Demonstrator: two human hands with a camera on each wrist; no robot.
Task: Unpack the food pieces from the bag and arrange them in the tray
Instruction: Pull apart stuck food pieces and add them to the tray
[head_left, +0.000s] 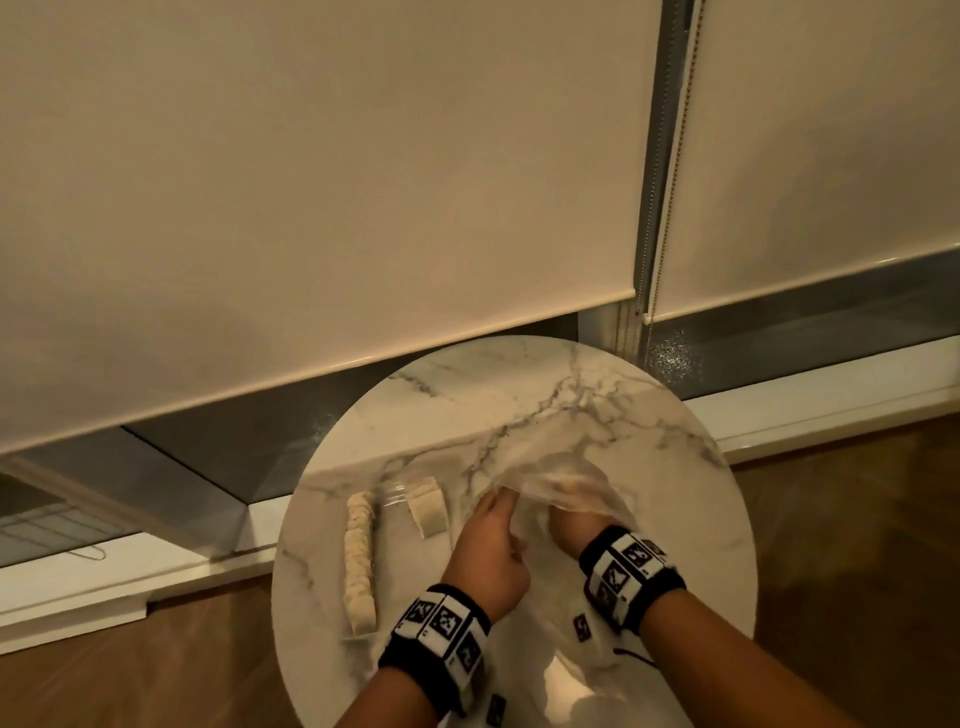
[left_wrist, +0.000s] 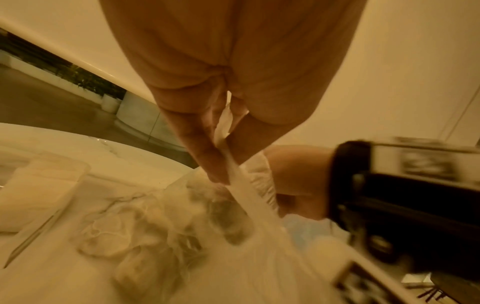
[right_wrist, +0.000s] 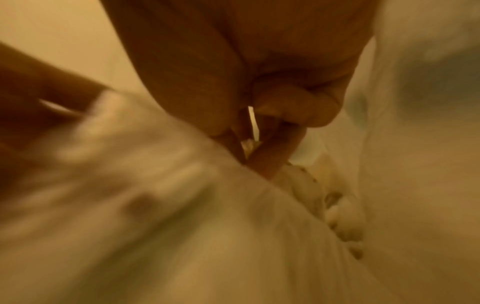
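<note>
both hands, left hand (head_left: 488, 551) and right hand (head_left: 569, 525), pinching bag (head_left: 561, 483) of food pieces (left_wrist: 109, 236)

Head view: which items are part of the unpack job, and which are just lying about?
Part of the job:
- plastic bag, pinched by left hand and right hand
- food pieces inside the bag
- clear tray, holding a row of food pieces

Just there:
- marble table
- marker tags on the table
- roller blinds

White grey-veined marble table (head_left: 597, 395); translucent bag (head_left: 566, 483)
</note>
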